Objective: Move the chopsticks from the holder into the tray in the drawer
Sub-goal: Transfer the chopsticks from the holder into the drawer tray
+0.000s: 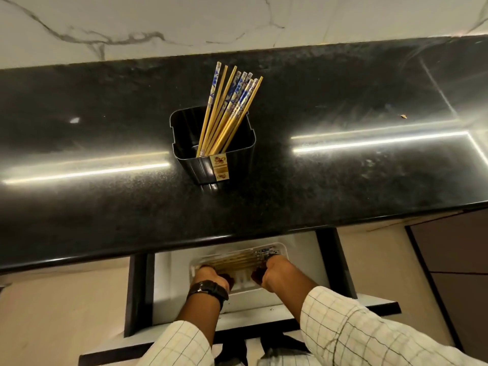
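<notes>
Home kitchen: black granite counter (343, 180), marble backsplash (184, 19), chopstick holder (211, 154).

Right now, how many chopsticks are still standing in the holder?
About 9 chopsticks, bunched and overlapping, so some may be hidden. All stand in the black holder on the countertop, leaning toward its back right.

No words, numbers or brand names can be read anywhere here. The holder (212, 143) carries a small sticker (220, 165) with a flower picture, its print too tiny and blurred to make out.
</notes>
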`<state>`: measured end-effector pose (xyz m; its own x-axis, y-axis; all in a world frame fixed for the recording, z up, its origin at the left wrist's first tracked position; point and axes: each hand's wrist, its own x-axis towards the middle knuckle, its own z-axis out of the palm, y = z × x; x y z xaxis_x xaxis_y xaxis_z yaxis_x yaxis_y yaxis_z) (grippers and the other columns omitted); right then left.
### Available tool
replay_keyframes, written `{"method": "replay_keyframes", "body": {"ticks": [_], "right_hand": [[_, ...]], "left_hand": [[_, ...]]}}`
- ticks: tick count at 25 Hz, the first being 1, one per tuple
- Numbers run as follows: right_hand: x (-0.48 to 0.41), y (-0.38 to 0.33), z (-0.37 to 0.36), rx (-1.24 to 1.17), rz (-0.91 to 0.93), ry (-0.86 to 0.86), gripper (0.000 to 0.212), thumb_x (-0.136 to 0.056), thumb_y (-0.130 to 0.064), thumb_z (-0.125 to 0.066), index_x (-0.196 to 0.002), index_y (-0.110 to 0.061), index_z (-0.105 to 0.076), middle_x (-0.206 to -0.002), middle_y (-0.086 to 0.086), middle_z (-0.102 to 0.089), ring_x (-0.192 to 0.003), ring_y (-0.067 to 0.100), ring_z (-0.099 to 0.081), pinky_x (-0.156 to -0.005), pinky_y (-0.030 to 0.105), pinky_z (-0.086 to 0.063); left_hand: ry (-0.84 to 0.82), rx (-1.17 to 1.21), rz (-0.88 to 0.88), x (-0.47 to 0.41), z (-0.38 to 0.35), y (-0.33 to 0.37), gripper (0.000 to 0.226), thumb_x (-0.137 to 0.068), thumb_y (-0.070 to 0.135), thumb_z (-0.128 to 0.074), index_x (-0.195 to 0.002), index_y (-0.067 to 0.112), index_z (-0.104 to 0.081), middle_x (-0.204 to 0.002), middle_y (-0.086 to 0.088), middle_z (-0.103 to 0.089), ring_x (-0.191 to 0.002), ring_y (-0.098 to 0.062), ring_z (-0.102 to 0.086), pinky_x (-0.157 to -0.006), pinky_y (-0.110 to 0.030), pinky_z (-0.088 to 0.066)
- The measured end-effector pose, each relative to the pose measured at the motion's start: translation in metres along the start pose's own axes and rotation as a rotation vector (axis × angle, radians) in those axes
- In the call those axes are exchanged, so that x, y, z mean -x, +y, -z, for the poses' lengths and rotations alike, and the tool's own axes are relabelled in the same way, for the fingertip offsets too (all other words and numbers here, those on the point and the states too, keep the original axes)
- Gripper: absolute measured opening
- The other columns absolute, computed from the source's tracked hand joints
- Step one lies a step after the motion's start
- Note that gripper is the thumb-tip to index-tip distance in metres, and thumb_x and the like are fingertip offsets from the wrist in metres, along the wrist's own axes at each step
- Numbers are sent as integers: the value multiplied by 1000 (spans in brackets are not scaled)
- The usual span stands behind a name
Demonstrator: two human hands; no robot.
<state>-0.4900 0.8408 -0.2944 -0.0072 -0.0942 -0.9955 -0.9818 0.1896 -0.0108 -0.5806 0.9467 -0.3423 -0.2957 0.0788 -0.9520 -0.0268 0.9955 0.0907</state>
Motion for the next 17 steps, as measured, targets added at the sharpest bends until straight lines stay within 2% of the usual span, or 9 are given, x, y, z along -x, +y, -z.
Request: {"method": "replay_keyframes", "body": {"ticks": [1, 2, 3, 5, 7, 9, 11, 14, 17], "right_hand": [[-5, -2, 0, -18, 13, -7, 25, -105, -11, -54, -128, -3, -57, -131, 21, -64, -125, 36, -61, -102, 47, -53], [0, -2, 0, -13, 27, -14, 27, -105, -13, -54, -129, -1, -57, -133, 20, -65, -128, 33, -61, -105, 44, -52], [1, -2, 2, -3, 26, -26, 30, -105, -15, -54, -131, 0, -57, -134, 19, -65, -129, 31, -61, -106, 43, -52], [3, -3, 1, 18, 42, -58, 31, -105, -19, -55, -131, -1, -57, -129, 21, -67, -125, 33, -63, -104, 44, -54], [9, -3, 3, 62, 48, -99, 30, -105, -22, -55, -124, 1, -56, -111, 23, -67, -119, 37, -64, -100, 47, -55], [21, -2, 7, 85, 97, -150, 26, -104, -22, -57, -117, 0, -56, -100, 23, -65, -109, 39, -66, -91, 48, -59], [36, 2, 9, 134, 202, -185, 21, -102, -19, -59, -112, 0, -61, -94, 21, -68, -84, 32, -68, -69, 42, -61], [79, 8, 14, 217, 473, -204, 20, -100, -20, -62, -92, -3, -68, -64, 7, -63, -53, 17, -57, -46, 28, -49], [141, 7, 13, 294, 832, -329, 24, -99, -19, -61, -78, -8, -63, -51, 0, -48, -42, 10, -40, -40, 23, -34]], "left_hand": [[-60, 12, -4, 4, 5, 2, 25, -99, 14, -54, -121, 5, -60, -137, -16, -57, -132, -39, -51, -111, -54, -42], [-96, -27, -38, -6, 6, 3, 33, -100, 14, -49, -131, 5, -55, -136, -19, -54, -132, -42, -49, -111, -56, -41], [-122, -119, -92, -23, 5, 7, 37, -99, 17, -47, -134, 4, -52, -137, -20, -53, -132, -44, -48, -110, -57, -41], [-83, -172, -79, -54, 2, 15, 45, -94, 30, -46, -135, 14, -54, -137, -14, -55, -127, -42, -51, -106, -58, -43], [-153, -77, -34, -25, 6, 18, 45, -93, 31, -45, -135, 18, -55, -140, -11, -57, -126, -41, -53, -98, -59, -45], [-226, 1, -39, 35, 15, 16, 36, -97, 26, -47, -129, 11, -56, -131, -15, -59, -117, -40, -56, -87, -56, -46], [-250, 88, -108, 65, 25, 11, 28, -98, 23, -53, -122, 10, -56, -117, -18, -57, -93, -34, -57, -77, -48, -49], [-244, 122, -289, 110, 41, 4, 18, -94, 26, -66, -101, 10, -60, -79, -9, -54, -59, -18, -47, -54, -34, -45], [-324, 211, -542, 152, 54, 7, 24, -92, 24, -71, -76, 18, -54, -62, -1, -41, -51, -13, -35, -47, -29, -33]]}}
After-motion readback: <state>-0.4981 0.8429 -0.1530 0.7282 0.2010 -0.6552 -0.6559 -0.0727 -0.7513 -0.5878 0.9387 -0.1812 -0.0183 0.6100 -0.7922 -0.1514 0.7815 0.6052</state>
